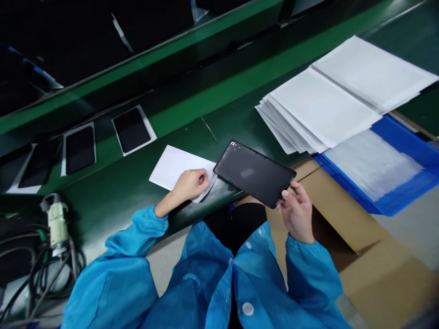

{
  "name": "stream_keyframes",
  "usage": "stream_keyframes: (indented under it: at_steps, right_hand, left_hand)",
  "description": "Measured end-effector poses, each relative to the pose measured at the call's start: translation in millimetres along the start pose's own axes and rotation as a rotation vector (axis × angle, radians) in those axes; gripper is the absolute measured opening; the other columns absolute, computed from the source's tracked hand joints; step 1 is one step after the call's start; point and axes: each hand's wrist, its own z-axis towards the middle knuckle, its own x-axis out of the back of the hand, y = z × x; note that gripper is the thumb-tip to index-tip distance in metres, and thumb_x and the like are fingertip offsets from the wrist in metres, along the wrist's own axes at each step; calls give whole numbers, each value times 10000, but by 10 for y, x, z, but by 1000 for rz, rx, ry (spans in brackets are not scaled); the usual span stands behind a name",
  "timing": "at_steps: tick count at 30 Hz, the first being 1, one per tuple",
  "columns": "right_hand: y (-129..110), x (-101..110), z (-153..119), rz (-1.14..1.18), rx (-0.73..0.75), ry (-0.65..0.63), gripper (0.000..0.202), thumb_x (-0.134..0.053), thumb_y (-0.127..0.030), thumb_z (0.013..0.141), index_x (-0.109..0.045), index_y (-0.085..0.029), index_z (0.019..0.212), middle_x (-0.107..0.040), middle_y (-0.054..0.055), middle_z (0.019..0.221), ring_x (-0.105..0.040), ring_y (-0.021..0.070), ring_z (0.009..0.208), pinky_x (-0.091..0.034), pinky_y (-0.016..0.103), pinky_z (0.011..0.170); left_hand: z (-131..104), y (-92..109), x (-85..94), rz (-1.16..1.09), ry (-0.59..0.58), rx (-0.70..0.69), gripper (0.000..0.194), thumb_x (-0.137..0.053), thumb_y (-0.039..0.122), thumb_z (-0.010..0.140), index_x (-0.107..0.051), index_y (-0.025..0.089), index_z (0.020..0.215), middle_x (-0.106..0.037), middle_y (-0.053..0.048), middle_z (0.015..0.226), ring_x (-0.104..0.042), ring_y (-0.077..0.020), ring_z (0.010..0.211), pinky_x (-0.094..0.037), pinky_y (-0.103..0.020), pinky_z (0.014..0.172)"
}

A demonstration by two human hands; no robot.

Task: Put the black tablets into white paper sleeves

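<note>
A black tablet-shaped panel (254,173) is tilted over the bench's front edge, and my right hand (297,211) pinches its lower right corner. Just left of the panel, my left hand (192,185) rests with curled fingers on a white sheet (173,167). The sheet's right corner shows under those fingers, and it looks pinched or pressed there. The sheet lies on the green bench (113,201). The panel's left end overlaps the sheet's right edge in this view.
Stacked white sheets (329,107) lie at the right, beside a blue tray (404,201) holding translucent sleeves. Dark panels on white sheets (132,130) line the left. A cardboard box (346,214) stands below right. A pale tool (58,224) with cables is at lower left.
</note>
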Motion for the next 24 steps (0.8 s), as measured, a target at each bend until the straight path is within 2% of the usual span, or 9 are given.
stream_keyframes:
  at_steps: [4,10,17,20,24]
  right_hand:
    - [-8,-3,-60,-8,41,-26,385,-870,-392,777,-603,-270,1026,-683,-68,769,-556,86,429,-435,207,384]
    - [29,-96,-267,-33,32,-51,363,-845,-373,824,-593,-272,1066,-707,-61,826,-573,79,451,-475,208,421]
    - [220,-299,-529,-47,-43,-154,359,-822,-389,862,-566,-270,1086,-677,-76,821,-583,78,433,-476,205,410]
    - [288,-374,-598,-40,-82,-216,362,-809,-394,876,-562,-269,1110,-671,-71,829,-593,83,447,-464,205,409]
    - [338,-539,-657,-32,-140,-302,364,-780,-431,914,-548,-267,1142,-698,-51,855,-609,93,467,-501,231,453]
  left_hand:
    - [83,73,-46,64,32,66,84,-594,181,822,-676,198,821,-689,-20,684,-643,-197,635,-386,-275,627]
    - [169,73,-106,111,197,149,87,-590,193,851,-676,206,855,-706,-29,704,-682,-225,672,-419,-285,658]
    - [137,54,-106,135,250,121,62,-599,191,850,-656,207,832,-670,-7,644,-659,-208,626,-393,-279,624]
    - [59,130,-71,127,242,65,50,-607,193,847,-649,205,821,-668,-3,645,-649,-195,613,-379,-276,610]
    - [-115,328,-69,60,123,-53,68,-600,184,842,-622,205,781,-637,13,620,-604,-164,571,-345,-264,581]
